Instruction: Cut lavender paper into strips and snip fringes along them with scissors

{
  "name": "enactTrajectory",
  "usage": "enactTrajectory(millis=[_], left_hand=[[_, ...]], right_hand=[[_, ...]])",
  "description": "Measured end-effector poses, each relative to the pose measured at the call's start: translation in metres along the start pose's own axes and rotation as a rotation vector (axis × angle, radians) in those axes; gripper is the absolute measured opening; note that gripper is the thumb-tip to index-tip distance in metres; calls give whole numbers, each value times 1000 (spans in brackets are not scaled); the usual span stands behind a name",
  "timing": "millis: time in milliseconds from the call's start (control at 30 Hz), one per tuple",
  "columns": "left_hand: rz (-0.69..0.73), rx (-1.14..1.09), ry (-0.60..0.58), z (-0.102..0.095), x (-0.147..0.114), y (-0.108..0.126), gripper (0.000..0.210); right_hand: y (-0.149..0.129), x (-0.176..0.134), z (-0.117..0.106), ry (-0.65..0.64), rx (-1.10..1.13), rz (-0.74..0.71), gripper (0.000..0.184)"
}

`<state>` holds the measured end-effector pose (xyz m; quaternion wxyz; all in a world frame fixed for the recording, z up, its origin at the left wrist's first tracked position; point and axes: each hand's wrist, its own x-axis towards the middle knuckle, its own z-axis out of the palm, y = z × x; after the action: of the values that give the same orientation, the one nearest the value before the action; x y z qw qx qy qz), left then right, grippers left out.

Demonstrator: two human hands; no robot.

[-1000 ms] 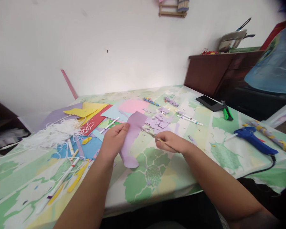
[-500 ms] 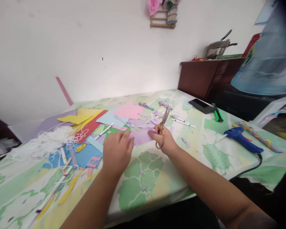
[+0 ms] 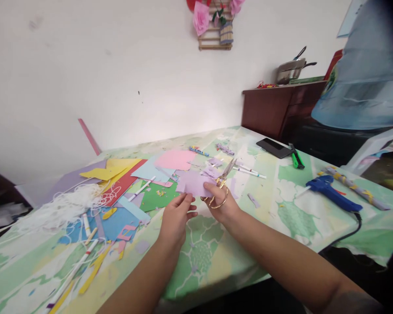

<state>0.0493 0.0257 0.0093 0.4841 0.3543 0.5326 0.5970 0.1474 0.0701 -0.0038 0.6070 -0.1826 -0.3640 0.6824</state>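
Observation:
A piece of light purple paper is between my two hands, above the patterned tablecloth. My left hand pinches its lower left edge between thumb and index finger, the other fingers slightly curled. My right hand has its thumb on the paper's right side and also holds gold-handled scissors. The scissors' blades point up and away to the right, off the paper, and their ring handles lie around the fingers. Purple scraps lie on the table just beyond the hands.
On the left lie white string, a red sheet, blue paper and markers. Toward the right are a black phone, a green utility knife, a blue glue gun with its cord, and a decorated stick.
My left hand has moved right, closer to my right hand, and now pinches the paper's lower edge. The paper has tilted up, and the scissors have turned further right.

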Motion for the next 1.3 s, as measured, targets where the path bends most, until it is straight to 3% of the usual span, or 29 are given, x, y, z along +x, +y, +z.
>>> enactTrajectory(millis=[167, 367, 467, 633, 800, 1067, 1300], left_hand=[[17, -130, 33, -5, 9, -3, 21], [17, -366, -164, -5, 9, -2, 14], [59, -430, -185, -4, 8, -1, 11], [168, -393, -32, -19, 18, 8, 7], [200, -264, -2, -39, 28, 19, 11], [180, -104, -94, -30, 21, 12, 14], [130, -60, -159, -26, 16, 6, 15]], right_hand=[[0, 3, -3, -29, 73, 21, 13], [4, -1, 1, -103, -59, 89, 19], [7, -2, 1, -37, -342, 71, 19], [0, 0, -11, 107, -689, 49, 25], [-12, -1, -11, -36, -1284, 41, 33], [-1, -9, -6, -281, -1070, 112, 27], [9, -7, -5, -259, -839, 184, 19]])
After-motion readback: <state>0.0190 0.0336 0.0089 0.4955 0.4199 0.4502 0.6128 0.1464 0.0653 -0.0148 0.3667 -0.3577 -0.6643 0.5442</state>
